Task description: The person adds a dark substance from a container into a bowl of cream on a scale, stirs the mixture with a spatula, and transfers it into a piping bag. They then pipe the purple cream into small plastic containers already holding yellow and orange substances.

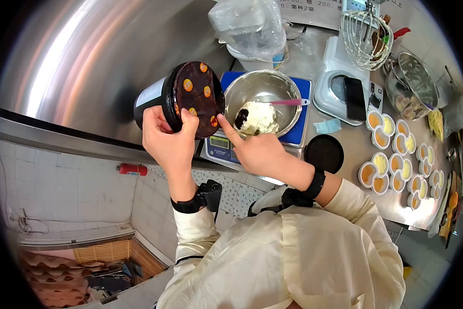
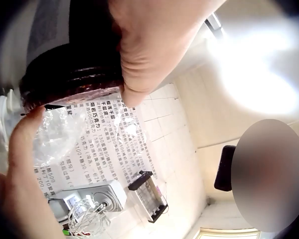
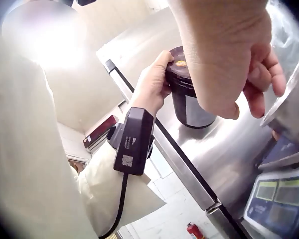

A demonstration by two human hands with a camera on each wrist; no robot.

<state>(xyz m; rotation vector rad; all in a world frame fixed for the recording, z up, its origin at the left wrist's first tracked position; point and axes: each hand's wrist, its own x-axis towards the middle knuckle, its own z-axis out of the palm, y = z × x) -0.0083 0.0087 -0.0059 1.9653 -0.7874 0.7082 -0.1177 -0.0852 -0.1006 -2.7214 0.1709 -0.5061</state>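
A black jar [image 1: 150, 100] with a pale label is tilted over the bench, its dark top [image 1: 195, 95] dotted with orange stickers. My left hand [image 1: 169, 139] grips the jar near its rim, thumb against the top's edge. My right hand [image 1: 265, 154] reaches across with a straight index finger touching the top's lower right edge; its other fingers are bent. The left wrist view shows that finger at the rim of the jar [image 2: 92, 64]. Beside the hands, a steel bowl [image 1: 288, 90] holds white cream, a dark blob and a pink-handled spatula [image 1: 285, 102].
The bowl stands on a blue scale [image 1: 304, 92]. A round black lid [image 1: 324, 154] lies right of it. Farther right are several portion cups [image 1: 381, 162], a phone [image 1: 354, 98] on a white scale, and a whisk [image 1: 365, 38]. A plastic-covered tub [image 1: 252, 56] stands behind the bowl.
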